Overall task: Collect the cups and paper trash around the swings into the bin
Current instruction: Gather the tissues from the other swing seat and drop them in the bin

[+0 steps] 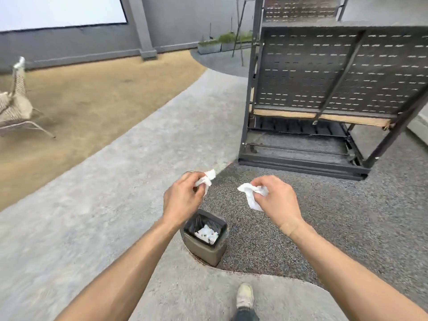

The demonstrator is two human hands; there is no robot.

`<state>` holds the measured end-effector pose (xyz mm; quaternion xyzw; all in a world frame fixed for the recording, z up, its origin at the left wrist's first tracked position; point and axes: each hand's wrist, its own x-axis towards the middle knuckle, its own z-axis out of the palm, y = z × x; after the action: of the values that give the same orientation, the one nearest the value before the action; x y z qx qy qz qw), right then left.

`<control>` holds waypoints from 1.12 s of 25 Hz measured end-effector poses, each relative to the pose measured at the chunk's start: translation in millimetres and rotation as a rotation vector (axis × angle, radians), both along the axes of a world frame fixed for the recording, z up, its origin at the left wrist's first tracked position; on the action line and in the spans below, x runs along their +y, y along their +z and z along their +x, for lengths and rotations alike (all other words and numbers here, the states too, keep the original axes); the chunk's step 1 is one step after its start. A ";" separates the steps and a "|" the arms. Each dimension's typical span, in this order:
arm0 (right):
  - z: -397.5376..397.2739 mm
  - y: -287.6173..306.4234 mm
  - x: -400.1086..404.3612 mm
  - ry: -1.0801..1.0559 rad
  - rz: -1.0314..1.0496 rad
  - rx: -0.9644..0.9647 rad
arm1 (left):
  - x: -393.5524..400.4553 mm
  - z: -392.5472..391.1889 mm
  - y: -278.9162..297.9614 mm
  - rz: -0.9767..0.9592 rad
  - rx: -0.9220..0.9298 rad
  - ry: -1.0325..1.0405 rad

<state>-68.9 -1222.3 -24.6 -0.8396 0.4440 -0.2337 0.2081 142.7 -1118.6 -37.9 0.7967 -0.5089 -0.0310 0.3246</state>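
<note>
Outdoor yard, grey path [143,126] w/ gravel [335,223], swing [324,89] ahead, bin [203,249] on path below hands – white paper inside, left hand [183,200] fingers pinching crumpled paper [206,179], right hand [278,200] gripping another wad [251,195]

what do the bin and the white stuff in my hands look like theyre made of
Bin: probably plastic, smooth matte grey-brown walls, with a dark crinkled liner. White wads in the left hand and right hand: thin paper, likely tissue, soft and crumpled.

Each hand, left [183,198] and right [278,200], pinches crumpled paper above the bin [203,249].
</note>
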 end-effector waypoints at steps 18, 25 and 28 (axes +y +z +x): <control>154.2 -92.8 -215.0 0.279 0.212 0.165 | -167.1 97.4 -85.0 0.289 0.182 0.187; 191.9 -178.1 -213.4 0.276 0.338 0.196 | -172.0 129.7 -168.4 0.366 0.273 0.185; 205.6 -233.8 -211.5 0.250 0.371 0.251 | -173.5 145.1 -223.3 0.408 0.312 0.174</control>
<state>136.7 -1433.9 -258.5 -0.8580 0.3942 -0.0146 0.3290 287.8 -1292.1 -261.1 0.8719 -0.3658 -0.2271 0.2333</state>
